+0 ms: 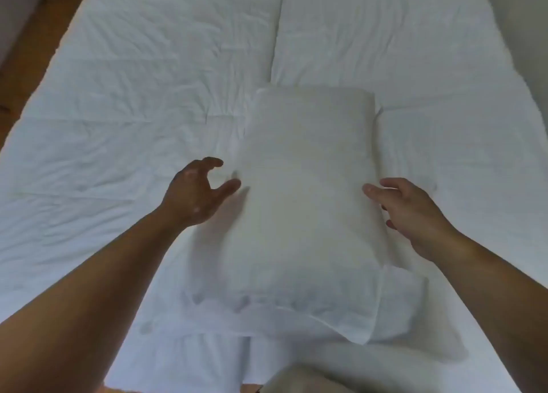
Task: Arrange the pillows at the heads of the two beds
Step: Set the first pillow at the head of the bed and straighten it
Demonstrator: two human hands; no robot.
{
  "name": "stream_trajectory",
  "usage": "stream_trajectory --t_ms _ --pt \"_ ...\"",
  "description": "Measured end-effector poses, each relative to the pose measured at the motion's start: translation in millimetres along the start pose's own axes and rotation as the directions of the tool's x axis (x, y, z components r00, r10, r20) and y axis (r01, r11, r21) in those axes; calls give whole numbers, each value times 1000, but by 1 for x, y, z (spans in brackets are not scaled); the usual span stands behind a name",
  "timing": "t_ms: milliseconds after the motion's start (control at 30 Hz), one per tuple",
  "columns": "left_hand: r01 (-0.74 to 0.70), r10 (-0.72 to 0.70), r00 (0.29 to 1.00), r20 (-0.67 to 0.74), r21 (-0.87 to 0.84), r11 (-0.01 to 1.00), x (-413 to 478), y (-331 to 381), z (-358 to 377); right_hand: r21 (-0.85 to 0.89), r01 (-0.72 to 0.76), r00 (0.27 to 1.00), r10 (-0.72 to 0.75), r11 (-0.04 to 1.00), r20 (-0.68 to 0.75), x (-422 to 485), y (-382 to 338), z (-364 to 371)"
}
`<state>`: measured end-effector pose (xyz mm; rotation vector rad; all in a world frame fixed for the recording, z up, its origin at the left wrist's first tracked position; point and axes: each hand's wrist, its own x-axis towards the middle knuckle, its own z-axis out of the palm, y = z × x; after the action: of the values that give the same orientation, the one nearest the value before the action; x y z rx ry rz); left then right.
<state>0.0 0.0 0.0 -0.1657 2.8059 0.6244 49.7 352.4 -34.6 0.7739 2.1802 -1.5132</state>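
A view from above looks down at two white beds pushed together, seen from the head end. The left bed (133,111) and the right bed (415,51) are each covered with a wrinkled white duvet, and a seam runs between them up the middle of the picture.

A white pillow (302,203) lies lengthwise over that seam, straddling both beds, with its long sides running away from the viewer. Its near end rests on more white bedding (403,300), which may be a second pillow; I cannot tell for sure.

Two bare forearms reach in from the bottom corners. The left hand (195,191) is beside the pillow's left edge, fingers curled and spread in an open claw, thumb pointing toward the pillow. It grips nothing; its thumb tip is at or just short of the fabric. The right hand (406,211) is at the pillow's right edge, open, with the fingers loosely extended and the fingertips over the pillow's side. It also grips nothing, and whether it touches the pillow is not clear.

A strip of brown wooden floor (32,51) shows along the left edge. A pale wall (522,22) borders the right bed at the upper right.
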Motion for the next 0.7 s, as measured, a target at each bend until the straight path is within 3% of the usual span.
stream_trajectory --t_ms 133,333,533,700 --pt "167 -160 964 212 -15 986 50 -14 24 -19 -78 996 77 997 -33 25 -6 23" --pt "430 -270 864 424 -346 834 78 -18 60 95 -237 970 242 967 -39 51 4 45" --pt "461 -259 850 459 -411 786 72 -22 88 179 -230 973 232 956 11 54 14 55" --pt "359 -113 897 428 -555 750 60 -11 83 253 -154 986 164 955 -18 41 13 58"
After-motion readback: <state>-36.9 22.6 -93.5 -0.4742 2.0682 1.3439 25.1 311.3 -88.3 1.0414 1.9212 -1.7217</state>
